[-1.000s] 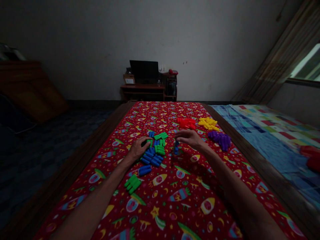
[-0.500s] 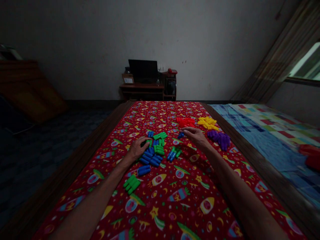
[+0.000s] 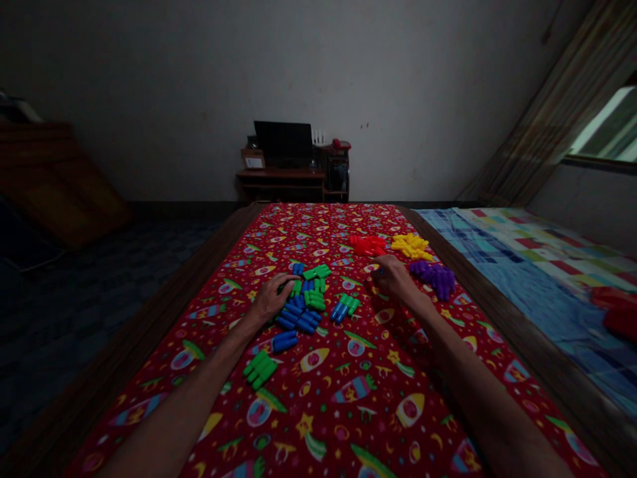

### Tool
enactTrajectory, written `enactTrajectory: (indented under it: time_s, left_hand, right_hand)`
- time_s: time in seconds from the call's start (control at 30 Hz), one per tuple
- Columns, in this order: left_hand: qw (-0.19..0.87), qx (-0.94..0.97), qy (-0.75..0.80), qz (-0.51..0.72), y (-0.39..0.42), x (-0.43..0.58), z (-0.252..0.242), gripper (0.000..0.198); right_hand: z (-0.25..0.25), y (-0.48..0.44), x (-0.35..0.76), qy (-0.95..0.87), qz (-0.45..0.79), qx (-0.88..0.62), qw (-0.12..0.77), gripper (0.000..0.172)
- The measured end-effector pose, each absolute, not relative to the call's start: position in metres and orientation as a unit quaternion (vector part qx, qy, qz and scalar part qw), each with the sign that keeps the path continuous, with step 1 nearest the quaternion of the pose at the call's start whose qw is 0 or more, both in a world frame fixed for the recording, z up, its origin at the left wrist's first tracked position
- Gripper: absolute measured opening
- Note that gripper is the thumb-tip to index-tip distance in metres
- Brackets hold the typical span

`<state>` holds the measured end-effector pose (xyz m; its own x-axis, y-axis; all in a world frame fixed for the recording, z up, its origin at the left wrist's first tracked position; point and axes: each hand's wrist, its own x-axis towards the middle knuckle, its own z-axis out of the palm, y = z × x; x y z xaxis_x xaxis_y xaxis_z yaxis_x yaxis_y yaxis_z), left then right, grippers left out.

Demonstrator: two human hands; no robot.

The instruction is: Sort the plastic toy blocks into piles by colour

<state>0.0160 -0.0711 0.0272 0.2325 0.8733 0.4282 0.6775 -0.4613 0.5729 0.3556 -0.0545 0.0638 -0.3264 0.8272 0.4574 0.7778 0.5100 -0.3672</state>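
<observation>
My left hand (image 3: 271,297) rests at the left edge of a mixed pile of blue plastic tubes (image 3: 300,317) and green plastic tubes (image 3: 315,299). Its thumb and forefinger are apart, beside a green tube at the pile's edge. Over the cloth right of the pile, my right hand (image 3: 395,277) has its fingers closed on a small blue plastic tube (image 3: 381,270), mostly hidden by them. Between the hands lies a small group of blue and green tubes (image 3: 344,308). Nearer me are a few blue tubes (image 3: 284,342) and a cluster of green tubes (image 3: 260,370).
Beyond my right hand lie piles of red tubes (image 3: 367,245) and yellow tubes (image 3: 412,246); purple tubes (image 3: 434,279) are to its right. A red patterned cloth (image 3: 343,411) covers the table. A bed (image 3: 497,265) stands at the right, a desk with a monitor (image 3: 283,143) at the back.
My right hand has moved a little right and toward me, away from the small blue-green group, with the blue tube in its fingers. My left hand stays by the pile.
</observation>
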Motion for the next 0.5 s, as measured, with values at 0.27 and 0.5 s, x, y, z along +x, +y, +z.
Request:
enactTrajectory:
  time_s: [0.27,0.5]
  left_hand:
    - [0.078,0.765,0.502,0.395,-0.071,0.016,0.027,0.035]
    - [0.049,0.778,0.487,0.395,-0.079,0.025,0.046,0.032]
  right_hand:
    - [0.060,-0.099,0.292,-0.947,0.123,-0.275,0.109,0.036]
    - [0.068,-0.095,0.296,-0.917,0.134,-0.330,0.180,0.029]
